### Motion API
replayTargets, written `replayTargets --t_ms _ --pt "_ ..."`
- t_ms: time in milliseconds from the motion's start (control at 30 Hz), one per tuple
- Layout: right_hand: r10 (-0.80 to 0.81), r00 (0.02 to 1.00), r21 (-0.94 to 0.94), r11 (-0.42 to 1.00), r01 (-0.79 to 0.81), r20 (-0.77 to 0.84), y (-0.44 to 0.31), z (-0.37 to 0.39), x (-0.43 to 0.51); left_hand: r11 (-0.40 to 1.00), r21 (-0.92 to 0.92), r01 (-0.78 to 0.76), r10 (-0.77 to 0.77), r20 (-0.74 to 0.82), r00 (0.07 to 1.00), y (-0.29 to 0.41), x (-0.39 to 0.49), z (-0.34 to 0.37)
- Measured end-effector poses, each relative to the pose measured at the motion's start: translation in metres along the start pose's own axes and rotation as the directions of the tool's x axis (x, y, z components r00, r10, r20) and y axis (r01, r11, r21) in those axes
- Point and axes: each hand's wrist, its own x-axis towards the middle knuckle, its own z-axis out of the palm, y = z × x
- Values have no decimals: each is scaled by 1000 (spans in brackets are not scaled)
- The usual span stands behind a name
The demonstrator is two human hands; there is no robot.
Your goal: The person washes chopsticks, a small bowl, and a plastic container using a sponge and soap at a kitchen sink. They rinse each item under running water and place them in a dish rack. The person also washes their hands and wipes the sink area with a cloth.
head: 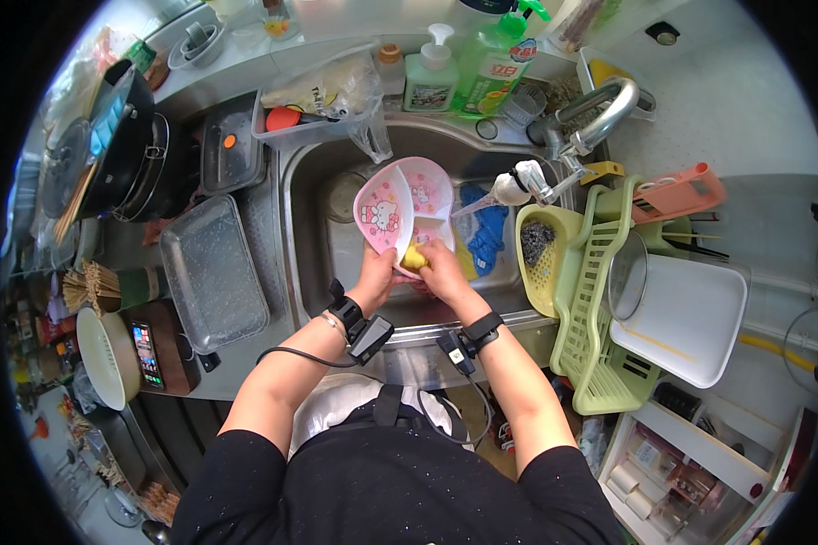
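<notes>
A pink divided plate (382,194) with cartoon cat prints is tilted over the stainless steel sink (313,266). My left hand (376,276) grips its near left rim, thumb on top. In my right hand (443,272) is a yellow sponge or cloth (414,257), pressed against the plate's near compartment. Water (474,206) runs from the white-wrapped spout of the faucet (607,116), just right of the plate. A blue cloth (487,231) lies in the basin beneath, with something yellow partly hidden beside it.
A yellow-green strainer (535,286) holding a steel wool scourer (537,240) sits at the sink's right edge, beside a green dish rack (596,272) and a white tray (688,313). A clear plastic container (215,272) lies left. Soap bottles (431,78) line the back.
</notes>
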Motion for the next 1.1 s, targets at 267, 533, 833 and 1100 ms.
replayTargets --t_ms 267,533,833,1100 --pt "-96 995 -143 985 95 0 -20 -25 -14 986 82 147 -139 -93 986 1 4 -18" --pt "-68 990 -224 974 39 -126 -32 24 5 993 45 113 -109 -77 991 -22 12 -18" --pt "171 978 -41 983 -177 -121 15 -12 -1 832 407 377 -335 -172 926 -19 35 -57" --pt "444 807 166 896 -413 -391 -2 -63 71 492 739 460 -318 -340 885 5 42 -56"
